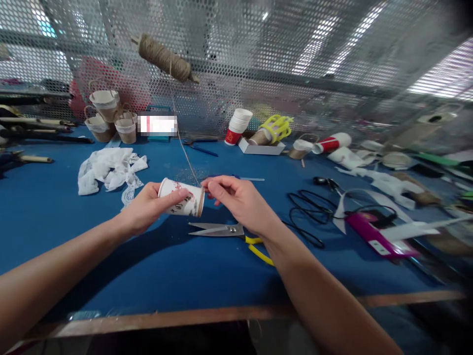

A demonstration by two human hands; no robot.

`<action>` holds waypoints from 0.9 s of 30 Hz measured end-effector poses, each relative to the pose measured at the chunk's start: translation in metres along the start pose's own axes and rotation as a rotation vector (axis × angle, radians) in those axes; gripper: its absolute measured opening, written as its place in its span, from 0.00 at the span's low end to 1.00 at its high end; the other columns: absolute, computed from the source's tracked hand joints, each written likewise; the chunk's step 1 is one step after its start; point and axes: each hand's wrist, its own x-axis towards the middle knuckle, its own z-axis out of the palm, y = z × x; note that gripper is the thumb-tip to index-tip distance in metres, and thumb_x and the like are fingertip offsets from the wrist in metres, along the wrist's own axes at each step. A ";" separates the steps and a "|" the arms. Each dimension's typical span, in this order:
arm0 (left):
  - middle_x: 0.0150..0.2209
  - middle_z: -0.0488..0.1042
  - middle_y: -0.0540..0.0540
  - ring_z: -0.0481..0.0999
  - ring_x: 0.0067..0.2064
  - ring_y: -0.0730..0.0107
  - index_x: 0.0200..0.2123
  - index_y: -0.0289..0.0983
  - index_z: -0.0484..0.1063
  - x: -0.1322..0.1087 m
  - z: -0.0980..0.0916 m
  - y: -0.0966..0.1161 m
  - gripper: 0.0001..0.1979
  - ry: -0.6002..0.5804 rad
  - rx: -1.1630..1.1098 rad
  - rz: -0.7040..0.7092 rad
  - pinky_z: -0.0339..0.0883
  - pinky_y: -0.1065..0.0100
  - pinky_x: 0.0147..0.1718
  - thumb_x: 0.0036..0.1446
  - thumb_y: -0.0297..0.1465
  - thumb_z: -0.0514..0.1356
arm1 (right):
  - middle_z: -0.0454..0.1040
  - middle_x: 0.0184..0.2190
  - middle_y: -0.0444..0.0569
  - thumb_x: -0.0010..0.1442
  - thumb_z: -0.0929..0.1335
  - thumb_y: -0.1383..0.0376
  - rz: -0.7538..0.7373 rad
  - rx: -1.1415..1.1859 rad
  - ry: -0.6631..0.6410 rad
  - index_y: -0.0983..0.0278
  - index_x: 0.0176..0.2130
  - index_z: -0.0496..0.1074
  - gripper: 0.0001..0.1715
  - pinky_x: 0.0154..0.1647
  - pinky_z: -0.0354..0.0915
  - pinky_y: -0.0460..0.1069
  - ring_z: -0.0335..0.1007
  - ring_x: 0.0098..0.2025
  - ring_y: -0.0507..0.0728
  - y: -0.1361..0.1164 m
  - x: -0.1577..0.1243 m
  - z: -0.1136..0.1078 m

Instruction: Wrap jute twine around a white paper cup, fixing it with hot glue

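A white paper cup [175,209] with printed red blossoms and dark characters lies on its side in the air, my left hand [146,207] closed around it. Brown twine [184,148] hangs from a wooden-ended spool [158,55] on the mesh wall and reaches the cup's right end. At that end my right hand [238,197] pinches the twine, though the fingertips partly hide it. A brownish band edges this end of the cup. Just below my right hand, scissors [218,230] with yellow handles lie on the blue table, blades pointing left.
White lace [107,167] is heaped at left. Behind it stand twine-wrapped cups with handles [105,106]. Stacked paper cups [238,125] and a white box [260,147] sit at the back. On the right are a black cable [310,212], a magenta device [377,236] and white strips.
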 end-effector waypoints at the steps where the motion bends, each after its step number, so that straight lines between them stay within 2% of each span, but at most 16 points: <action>1: 0.25 0.76 0.49 0.70 0.26 0.76 0.26 0.33 0.76 0.000 0.000 -0.001 0.09 -0.001 0.028 0.018 0.63 0.76 0.29 0.44 0.35 0.64 | 0.72 0.38 0.49 0.55 0.64 0.56 0.014 0.042 -0.008 0.65 0.35 0.71 0.15 0.32 0.61 0.46 0.65 0.35 0.52 0.001 0.001 0.001; 4: 0.25 0.76 0.50 0.69 0.25 0.78 0.26 0.35 0.76 -0.001 -0.001 -0.003 0.08 -0.014 0.120 0.066 0.62 0.77 0.27 0.46 0.34 0.63 | 0.73 0.39 0.47 0.51 0.67 0.58 0.076 0.218 0.000 0.63 0.34 0.72 0.12 0.31 0.60 0.45 0.65 0.34 0.50 0.004 0.001 0.006; 8: 0.22 0.74 0.52 0.67 0.23 0.80 0.23 0.35 0.76 -0.003 0.001 -0.003 0.07 -0.047 0.194 0.096 0.61 0.78 0.26 0.47 0.32 0.62 | 0.72 0.32 0.44 0.46 0.70 0.62 0.135 0.384 0.023 0.64 0.28 0.71 0.08 0.31 0.59 0.45 0.63 0.29 0.48 0.006 0.002 0.012; 20: 0.20 0.73 0.52 0.65 0.22 0.80 0.23 0.34 0.76 -0.005 0.002 -0.004 0.07 -0.006 0.265 0.127 0.60 0.78 0.23 0.47 0.32 0.62 | 0.68 0.25 0.43 0.49 0.68 0.63 0.056 0.210 0.072 0.66 0.28 0.68 0.07 0.28 0.59 0.45 0.60 0.25 0.47 0.004 -0.001 0.011; 24: 0.19 0.70 0.53 0.62 0.21 0.80 0.20 0.33 0.73 -0.006 0.004 0.000 0.09 -0.049 0.371 0.151 0.59 0.77 0.22 0.48 0.31 0.60 | 0.69 0.25 0.43 0.49 0.68 0.61 0.093 0.196 0.055 0.65 0.28 0.68 0.09 0.29 0.60 0.46 0.61 0.25 0.48 0.007 -0.001 0.012; 27: 0.20 0.69 0.53 0.61 0.21 0.80 0.22 0.33 0.73 -0.007 0.007 0.001 0.09 -0.107 0.443 0.174 0.58 0.77 0.22 0.50 0.31 0.58 | 0.69 0.24 0.43 0.48 0.69 0.60 0.106 0.206 0.014 0.65 0.29 0.70 0.10 0.29 0.60 0.46 0.62 0.25 0.48 0.008 0.000 0.012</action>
